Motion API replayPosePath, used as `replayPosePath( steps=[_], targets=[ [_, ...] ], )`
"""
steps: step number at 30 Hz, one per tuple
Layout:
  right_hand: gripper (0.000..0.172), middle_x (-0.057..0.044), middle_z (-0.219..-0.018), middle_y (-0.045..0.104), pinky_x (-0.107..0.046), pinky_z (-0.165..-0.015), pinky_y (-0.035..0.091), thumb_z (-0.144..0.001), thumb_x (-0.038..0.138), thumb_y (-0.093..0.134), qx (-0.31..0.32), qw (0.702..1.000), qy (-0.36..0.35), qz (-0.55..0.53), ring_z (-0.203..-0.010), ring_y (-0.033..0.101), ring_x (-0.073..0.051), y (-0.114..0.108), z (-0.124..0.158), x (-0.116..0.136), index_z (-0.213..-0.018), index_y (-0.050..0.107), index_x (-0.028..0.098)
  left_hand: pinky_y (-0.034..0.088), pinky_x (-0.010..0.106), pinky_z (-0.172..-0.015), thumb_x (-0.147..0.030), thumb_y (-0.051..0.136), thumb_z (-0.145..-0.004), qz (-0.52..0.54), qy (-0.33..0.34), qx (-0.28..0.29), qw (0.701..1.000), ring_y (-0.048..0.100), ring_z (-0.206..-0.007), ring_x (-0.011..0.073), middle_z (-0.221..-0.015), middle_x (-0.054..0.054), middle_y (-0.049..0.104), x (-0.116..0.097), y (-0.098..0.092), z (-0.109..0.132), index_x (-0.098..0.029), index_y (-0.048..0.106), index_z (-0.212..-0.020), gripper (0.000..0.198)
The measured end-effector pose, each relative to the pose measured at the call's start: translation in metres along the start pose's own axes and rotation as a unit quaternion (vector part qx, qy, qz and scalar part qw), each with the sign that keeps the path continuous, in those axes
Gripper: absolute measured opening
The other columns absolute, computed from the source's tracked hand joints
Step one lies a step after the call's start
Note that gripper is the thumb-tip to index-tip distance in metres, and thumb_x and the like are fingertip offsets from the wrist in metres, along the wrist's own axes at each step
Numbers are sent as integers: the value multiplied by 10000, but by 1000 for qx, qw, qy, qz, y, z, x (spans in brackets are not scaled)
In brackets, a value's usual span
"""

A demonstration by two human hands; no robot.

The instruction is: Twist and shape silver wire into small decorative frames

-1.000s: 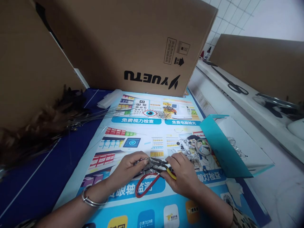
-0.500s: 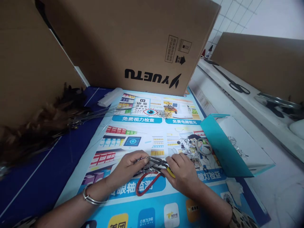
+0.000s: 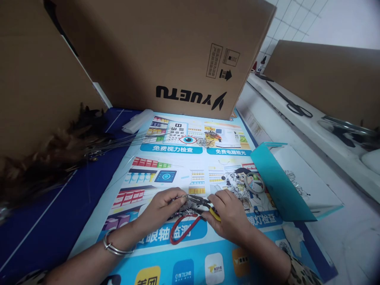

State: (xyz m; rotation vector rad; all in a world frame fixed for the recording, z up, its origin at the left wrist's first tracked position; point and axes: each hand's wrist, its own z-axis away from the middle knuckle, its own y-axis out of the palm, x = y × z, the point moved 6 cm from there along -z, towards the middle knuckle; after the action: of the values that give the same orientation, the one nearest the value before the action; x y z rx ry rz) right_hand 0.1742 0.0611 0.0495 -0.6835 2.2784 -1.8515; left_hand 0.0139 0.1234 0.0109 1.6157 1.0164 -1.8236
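My left hand is closed on a small tangle of thin metal wire, pinching it low over a printed poster. My right hand grips pliers with yellow handles, their dark jaws at the wire between my hands. A red wire loop hangs from the wire piece and lies on the poster below it. A silver bangle sits on my left wrist.
A big cardboard box stands behind the poster. Brown feathers on wire stems lie at the left on blue cloth. A teal box with wire bits and a tape roll sit to the right. Scissors rest on the far white ledge.
Almost nothing moved. My right hand shifted slightly around the pliers while both hands stayed at the wire piece.
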Motion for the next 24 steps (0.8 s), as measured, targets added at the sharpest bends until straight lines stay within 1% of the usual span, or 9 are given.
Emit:
replayPosePath(
  steps=[4,8,13,18,21,24],
  targets=[
    [349,-117,-907,543,-383,-759,406,-838,405,485,12,1000,-6,0,-873,477,-235,1,-1,0,-1045,549,131,386,222,-609,-320,445,-868,-13,4,0,1000,492,-663,129,-721,17,562,-1,0,-1,-141,604,-784,254],
    [337,-119,-919,544,-378,-754,403,-859,387,460,14,1000,-8,10,-871,474,-233,2,1,1,-1063,545,133,388,220,-620,-315,437,-872,-20,6,7,1000,505,-679,131,-739,17,574,-1,1,0,-143,603,-802,250],
    [345,-122,-917,541,-380,-751,404,-864,391,446,20,999,12,22,-875,474,-241,1,1,1,-1072,546,134,395,225,-642,-303,439,-876,-24,8,2,1000,518,-697,132,-758,18,579,-2,2,0,-147,600,-822,231],
    [344,-119,-917,540,-381,-756,404,-856,398,452,25,999,21,11,-879,476,-243,-1,0,2,-1065,549,143,399,232,-658,-295,437,-878,-31,13,5,999,526,-719,138,-777,22,582,-4,2,0,-148,595,-828,221],
    [337,-111,-913,543,-389,-772,399,-842,406,473,20,999,28,1,-885,475,-243,-5,0,-2,-1047,553,151,391,232,-647,-293,440,-876,-37,21,-1,999,519,-705,136,-765,20,576,-3,1,-1,-150,594,-823,217],
    [336,-111,-931,542,-391,-784,399,-830,407,490,8,999,37,-16,-894,470,-243,-9,0,-8,-1037,550,149,385,235,-640,-301,440,-876,-36,15,-13,999,508,-693,136,-753,20,566,0,-1,-2,-150,588,-817,220]
  ],
)
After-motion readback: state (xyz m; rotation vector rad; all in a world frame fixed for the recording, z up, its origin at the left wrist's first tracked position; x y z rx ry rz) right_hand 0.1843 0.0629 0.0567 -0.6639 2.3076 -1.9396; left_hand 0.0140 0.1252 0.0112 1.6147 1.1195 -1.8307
